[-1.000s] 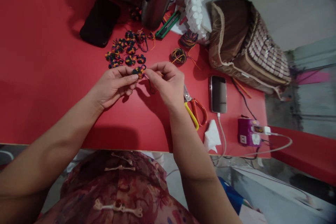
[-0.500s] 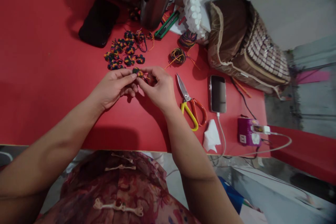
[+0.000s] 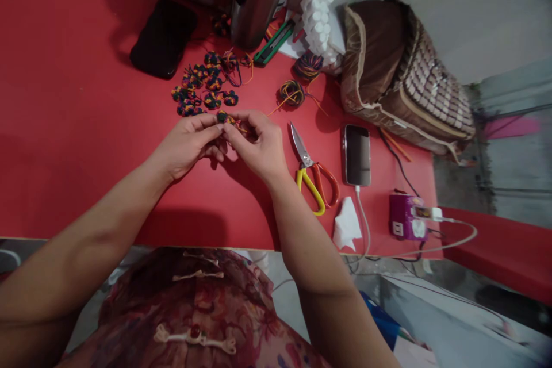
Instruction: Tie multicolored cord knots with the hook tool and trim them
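Between my two hands is a small knotted cord piece (image 3: 223, 117) in dark green, orange and pink. My left hand (image 3: 192, 141) pinches its left side between thumb and fingers. My right hand (image 3: 259, 141) grips its right side, with thin cord ends showing near the fingers; part of the piece is hidden by my fingertips. Just beyond my hands lies a cluster of similar knotted pieces (image 3: 212, 99) with loose cords. To the right of my right hand are scissors (image 3: 306, 161) with one yellow and one red handle, blades slightly apart.
Cord bundles (image 3: 292, 92), a green cutter (image 3: 274, 42) and a dark metallic cylinder (image 3: 259, 6) stand farther back on the red table (image 3: 64, 126). A black case (image 3: 163, 38) lies left. At right are a plugged-in phone (image 3: 357, 154), crumpled tissue (image 3: 347, 224), purple box (image 3: 402, 216) and brown bag (image 3: 379, 57).
My right thumb has shifted slightly left over the knotted piece, covering more of it. Both hands otherwise keep their place, and the things on the table stay where they were.
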Tool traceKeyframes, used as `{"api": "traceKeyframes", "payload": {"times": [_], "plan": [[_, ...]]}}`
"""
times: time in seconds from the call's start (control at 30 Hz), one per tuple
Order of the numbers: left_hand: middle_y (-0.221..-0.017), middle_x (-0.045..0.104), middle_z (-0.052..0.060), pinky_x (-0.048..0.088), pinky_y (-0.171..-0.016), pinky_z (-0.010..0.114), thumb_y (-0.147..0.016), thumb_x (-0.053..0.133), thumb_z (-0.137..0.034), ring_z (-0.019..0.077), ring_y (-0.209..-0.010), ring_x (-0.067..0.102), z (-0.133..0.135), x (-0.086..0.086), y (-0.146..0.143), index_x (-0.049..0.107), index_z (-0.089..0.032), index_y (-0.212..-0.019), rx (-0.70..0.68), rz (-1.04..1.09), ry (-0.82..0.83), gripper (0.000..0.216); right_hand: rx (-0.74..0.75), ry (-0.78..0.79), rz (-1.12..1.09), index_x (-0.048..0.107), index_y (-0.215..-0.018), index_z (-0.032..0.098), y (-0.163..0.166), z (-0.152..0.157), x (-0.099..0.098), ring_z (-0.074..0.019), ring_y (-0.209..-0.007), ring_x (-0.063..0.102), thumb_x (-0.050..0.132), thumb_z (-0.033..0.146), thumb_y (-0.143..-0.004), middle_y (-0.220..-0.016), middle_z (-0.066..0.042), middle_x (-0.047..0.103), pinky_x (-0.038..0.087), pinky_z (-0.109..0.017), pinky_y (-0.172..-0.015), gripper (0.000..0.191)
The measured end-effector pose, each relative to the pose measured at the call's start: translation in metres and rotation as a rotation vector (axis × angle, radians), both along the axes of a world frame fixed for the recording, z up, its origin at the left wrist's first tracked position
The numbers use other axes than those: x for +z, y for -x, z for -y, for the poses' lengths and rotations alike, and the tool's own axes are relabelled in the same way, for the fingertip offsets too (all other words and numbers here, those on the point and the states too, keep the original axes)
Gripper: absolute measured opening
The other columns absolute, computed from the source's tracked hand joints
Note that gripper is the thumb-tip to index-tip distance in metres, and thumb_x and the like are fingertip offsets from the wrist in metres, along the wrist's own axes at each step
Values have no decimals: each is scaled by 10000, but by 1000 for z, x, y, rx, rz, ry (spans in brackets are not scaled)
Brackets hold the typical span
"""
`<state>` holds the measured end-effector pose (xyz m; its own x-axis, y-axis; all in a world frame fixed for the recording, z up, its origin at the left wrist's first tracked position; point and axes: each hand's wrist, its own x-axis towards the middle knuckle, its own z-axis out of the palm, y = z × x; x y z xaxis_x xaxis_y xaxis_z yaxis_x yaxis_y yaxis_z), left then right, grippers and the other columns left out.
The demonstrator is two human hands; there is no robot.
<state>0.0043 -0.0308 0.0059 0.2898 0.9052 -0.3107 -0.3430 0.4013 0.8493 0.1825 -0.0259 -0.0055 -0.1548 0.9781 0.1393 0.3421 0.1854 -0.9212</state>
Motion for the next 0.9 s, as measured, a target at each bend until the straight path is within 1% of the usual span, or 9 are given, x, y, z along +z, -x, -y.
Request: {"api": "traceKeyframes", "payload": {"times": [0.13,0.3,0.53,0.63,0.7,0.8,0.83,0.9], "plan": [[-697,757,36,585,-491,199,-999,819,-144,126,-486,678,1,-1,-1,768,-153,-852,-26,-38,-17,155,-22,31,47,798,-1009,230,1,-1,3,-178,-791,607,803,477,-1011,-817,13,684,460,-337,-786,247],[-711,745,19,594,-503,212,-997,813,-101,127,-504,680,1,0,0,755,-161,-855,-41,-53,-22,165,-32,16,66,785,-993,226,2,-2,2,-166,-772,598,797,421,-991,-837,12,707,460,-336,-783,196],[-654,714,4,581,-508,200,-990,763,-51,122,-499,663,1,5,0,743,-158,-859,-68,-57,-4,171,-54,56,55,780,-990,231,2,-3,0,-178,-781,604,797,445,-997,-769,26,645,443,-331,-760,215],[-640,709,7,570,-488,203,-979,782,-68,124,-480,651,2,4,0,755,-156,-871,-55,-61,-9,142,-76,74,32,777,-993,233,2,-3,0,-182,-786,606,804,478,-997,-773,26,638,437,-333,-762,247],[-607,690,7,529,-441,205,-979,810,-122,124,-444,619,3,3,1,760,-160,-857,-48,-81,-18,137,-86,64,20,775,-999,233,1,-4,-1,-179,-776,593,810,486,-1000,-758,36,617,437,-336,-772,255],[-586,664,0,383,-349,210,-993,819,-187,103,-385,528,5,5,3,755,-174,-808,-8,-120,-30,196,-109,29,10,781,-1034,233,-1,-5,-7,-178,-779,583,814,461,-1014,-739,50,585,446,-335,-788,232],[-600,664,-3,339,-341,214,-1002,810,-185,92,-382,503,5,6,3,762,-175,-804,31,-125,-42,203,-121,15,16,788,-1055,232,-2,-6,-10,-182,-790,593,811,453,-1024,-739,50,582,451,-335,-793,224],[-637,666,-13,303,-363,213,-1023,784,-150,66,-398,475,5,9,3,777,-176,-796,171,-116,-99,228,-150,-39,62,805,-1104,221,-3,-9,-14,-191,-819,629,816,433,-1035,-767,38,611,469,-337,-807,223]]}}
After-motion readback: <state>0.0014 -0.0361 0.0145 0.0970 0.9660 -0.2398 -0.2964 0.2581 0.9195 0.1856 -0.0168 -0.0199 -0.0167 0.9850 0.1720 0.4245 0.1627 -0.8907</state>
